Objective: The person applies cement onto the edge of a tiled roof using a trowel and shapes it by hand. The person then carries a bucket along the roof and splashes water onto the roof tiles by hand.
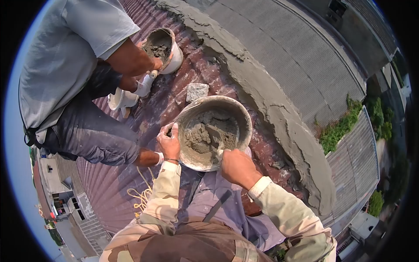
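Observation:
A round bucket [247, 115] of wet grey mortar [198, 139] sits in front of my legs, its rim crusted with cement. My left hand [169, 143] is closed on the left side of the rim, thumb up along the edge. In my right hand [239, 167] is the handle of a trowel [220, 153], held at the near right side of the bucket. Its blade reaches down into the mortar and is partly coated, so its outline is hard to make out.
A co-worker [65, 65] crouches at the left, hands at another mortar bucket [175, 59]. A smaller white bucket [123, 99], a stone chunk [197, 91] and loose rope [142, 194] lie on the sloping red corrugated roof [109, 183]. A thick mortar band [279, 118] borders grey roofing [279, 52].

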{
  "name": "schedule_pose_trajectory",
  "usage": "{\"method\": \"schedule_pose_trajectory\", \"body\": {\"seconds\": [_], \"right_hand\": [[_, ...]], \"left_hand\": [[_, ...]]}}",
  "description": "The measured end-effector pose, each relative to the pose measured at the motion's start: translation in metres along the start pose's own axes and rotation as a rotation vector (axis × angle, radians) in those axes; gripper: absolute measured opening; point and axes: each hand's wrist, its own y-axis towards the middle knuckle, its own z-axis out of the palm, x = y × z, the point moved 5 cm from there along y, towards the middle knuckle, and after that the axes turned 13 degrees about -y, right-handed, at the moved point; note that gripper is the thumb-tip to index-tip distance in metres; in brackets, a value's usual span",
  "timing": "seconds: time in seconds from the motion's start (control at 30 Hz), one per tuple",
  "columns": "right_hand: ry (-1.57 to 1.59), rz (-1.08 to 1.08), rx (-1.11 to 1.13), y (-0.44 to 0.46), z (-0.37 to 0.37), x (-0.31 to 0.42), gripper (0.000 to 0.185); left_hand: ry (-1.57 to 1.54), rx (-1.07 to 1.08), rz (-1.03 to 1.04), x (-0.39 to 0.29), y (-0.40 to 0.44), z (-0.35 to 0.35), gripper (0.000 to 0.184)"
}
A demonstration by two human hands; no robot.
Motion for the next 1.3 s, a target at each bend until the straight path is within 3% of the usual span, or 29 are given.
{"method": "schedule_pose_trajectory", "body": {"seconds": [0.43, 0.53, 0.63, 0.7, 0.77, 0.83, 0.87, 0.9, 0.93, 0.97, 1.07, 1.17, 1.3], "right_hand": [[0.312, 0.004, 0.002, -0.029, 0.017, 0.014, 0.018], [0.399, 0.035, -0.069, -0.028, 0.026, 0.005, 0.02], [0.511, -0.084, -0.249, -0.028, 0.026, -0.017, 0.024], [1.141, 0.207, 0.306, -0.027, 0.059, -0.036, 0.028], [1.311, 0.228, 0.34, -0.029, 0.07, -0.039, 0.031], [1.342, 0.238, 0.385, -0.031, 0.073, -0.04, 0.028], [1.342, 0.241, 0.377, -0.029, 0.081, -0.043, 0.028], [1.069, 0.036, 0.023, -0.021, 0.077, -0.048, 0.027], [0.772, -0.156, -0.307, -0.025, 0.069, -0.047, 0.028], [0.773, -0.145, -0.312, -0.026, 0.072, -0.047, 0.028], [0.953, -0.015, -0.031, -0.026, 0.09, -0.049, 0.03], [1.111, -0.11, -0.081, -0.039, 0.085, -0.049, 0.032], [1.162, -0.087, -0.192, -0.078, 0.07, -0.078, 0.023]], "left_hand": [[0.033, 0.093, 0.05, -0.049, 0.008, 0.03, 0.022], [-0.035, 0.11, -0.02, -0.045, 0.012, 0.029, 0.023], [-0.086, 0.081, -0.065, -0.013, 0.019, 0.026, 0.023], [-0.083, 0.064, -0.081, 0.013, 0.02, 0.017, 0.025], [-0.299, 0.047, -0.227, 0.047, 0.027, 0.007, 0.026], [-0.287, 0.051, -0.193, 0.08, 0.035, -0.003, 0.031], [-0.183, 0.085, -0.085, 0.094, 0.041, -0.006, 0.032], [-0.079, 0.12, 0.022, 0.103, 0.049, -0.008, 0.034], [-0.161, 0.137, -0.208, 0.123, 0.057, -0.013, 0.036], [-0.164, 0.149, -0.209, 0.13, 0.057, -0.014, 0.036], [-0.371, 0.096, -0.329, 0.155, 0.044, -0.025, 0.039], [-0.695, 0.021, -0.586, 0.121, 0.026, -0.006, 0.044], [-0.394, 0.119, -0.391, 0.102, 0.041, -0.004, 0.056]]}}
